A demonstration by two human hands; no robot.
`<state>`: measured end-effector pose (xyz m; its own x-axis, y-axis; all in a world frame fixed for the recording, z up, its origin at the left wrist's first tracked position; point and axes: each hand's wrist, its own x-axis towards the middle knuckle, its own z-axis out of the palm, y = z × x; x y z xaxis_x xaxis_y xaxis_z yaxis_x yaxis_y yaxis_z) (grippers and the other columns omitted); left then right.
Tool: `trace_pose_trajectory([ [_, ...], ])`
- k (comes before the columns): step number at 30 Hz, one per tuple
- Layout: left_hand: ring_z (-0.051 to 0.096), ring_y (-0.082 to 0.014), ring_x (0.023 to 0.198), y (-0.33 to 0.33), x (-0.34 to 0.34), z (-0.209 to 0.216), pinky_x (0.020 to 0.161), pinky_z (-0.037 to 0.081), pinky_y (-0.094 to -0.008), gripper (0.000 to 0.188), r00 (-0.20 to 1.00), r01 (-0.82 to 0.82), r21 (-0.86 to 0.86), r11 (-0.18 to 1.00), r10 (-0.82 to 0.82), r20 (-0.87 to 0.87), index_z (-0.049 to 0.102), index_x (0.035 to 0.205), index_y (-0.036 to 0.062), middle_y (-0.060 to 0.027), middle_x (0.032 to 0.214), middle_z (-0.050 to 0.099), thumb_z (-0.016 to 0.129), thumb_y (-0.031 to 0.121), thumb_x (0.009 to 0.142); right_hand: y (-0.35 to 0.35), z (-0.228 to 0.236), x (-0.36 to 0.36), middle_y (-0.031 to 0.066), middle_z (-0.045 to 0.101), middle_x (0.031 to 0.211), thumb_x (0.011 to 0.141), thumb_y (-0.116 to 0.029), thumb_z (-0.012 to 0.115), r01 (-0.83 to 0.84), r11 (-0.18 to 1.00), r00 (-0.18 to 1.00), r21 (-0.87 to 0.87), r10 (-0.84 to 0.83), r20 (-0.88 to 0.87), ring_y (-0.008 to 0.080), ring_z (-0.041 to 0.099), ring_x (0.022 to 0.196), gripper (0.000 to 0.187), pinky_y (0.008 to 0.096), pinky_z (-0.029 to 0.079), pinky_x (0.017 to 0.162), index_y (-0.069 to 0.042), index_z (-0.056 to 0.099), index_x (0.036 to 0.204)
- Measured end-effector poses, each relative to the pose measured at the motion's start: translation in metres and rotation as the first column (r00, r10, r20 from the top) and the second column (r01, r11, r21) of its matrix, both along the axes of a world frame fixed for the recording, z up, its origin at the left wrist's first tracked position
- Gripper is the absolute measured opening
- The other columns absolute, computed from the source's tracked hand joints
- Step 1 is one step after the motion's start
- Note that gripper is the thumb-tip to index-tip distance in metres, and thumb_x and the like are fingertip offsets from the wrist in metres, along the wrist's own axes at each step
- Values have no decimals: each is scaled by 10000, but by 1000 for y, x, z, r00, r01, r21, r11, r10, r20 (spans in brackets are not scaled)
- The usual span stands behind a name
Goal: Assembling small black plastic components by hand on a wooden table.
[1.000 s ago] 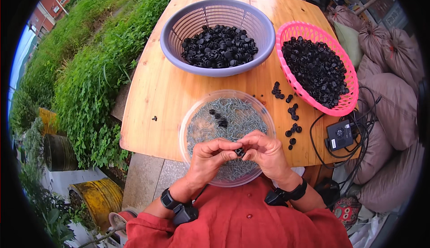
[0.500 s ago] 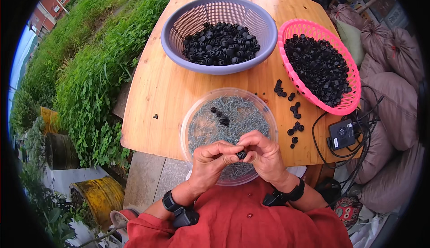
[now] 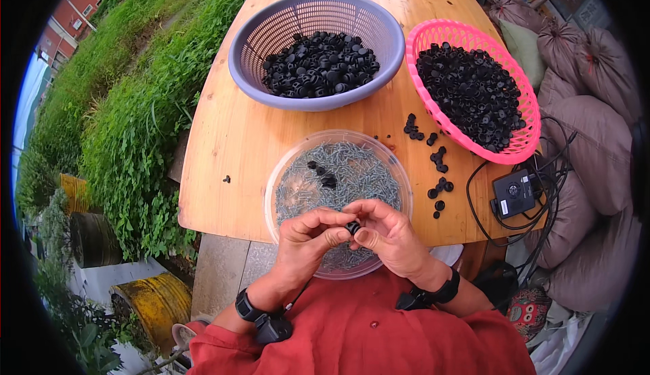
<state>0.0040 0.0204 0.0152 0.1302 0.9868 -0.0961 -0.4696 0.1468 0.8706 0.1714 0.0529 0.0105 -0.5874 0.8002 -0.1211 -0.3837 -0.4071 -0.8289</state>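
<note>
Over the near side of a round clear tub (image 3: 269, 202) full of screws (image 3: 369, 175), my two hands meet at the fingertips. My left hand (image 3: 305, 241) pinches a small black plastic piece (image 3: 353, 227) between thumb and fingers. From the other side, the thumb and fingers of my right hand (image 3: 391, 238) close on the same piece. Its finer shape, and whether a screw sits in it, is hidden by the fingers. A few similar black pieces (image 3: 328, 180) lie on top of the screws in the tub.
Behind the tub stands a grey-purple basket (image 3: 247, 80) of black caps (image 3: 321, 67); to its right is a pink basket (image 3: 528, 135) of black parts (image 3: 474, 94). Loose black pieces (image 3: 440, 160) lie on the wooden table (image 3: 217, 131). A black box (image 3: 513, 192) with cables sits at the right edge.
Both hands stay closed on the black piece, which has turned slightly and shows more between the fingertips. The whole view has shifted a little, so the tub and baskets appear farther left.
</note>
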Motion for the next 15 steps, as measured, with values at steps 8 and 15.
trace_pose_trajectory([
  [8,597,-151,860,84,-34,53,768,499,-251,210,945,-327,67,943,328,-2,544,1063,-22,-90,997,607,567,24,859,40,9,75,66,585,906,829,-24,601,317,723,513,614,-675,530,122,569,762,156,231,461,655,48,599,968],
  [15,586,-155,916,103,-30,76,787,480,-244,375,947,-273,29,962,273,-171,493,1200,-28,-126,1118,578,593,60,850,60,8,81,173,508,1193,779,12,582,-95,663,219,743,-714,665,327,491,1084,336,388,393,926,24,565,1114],
])
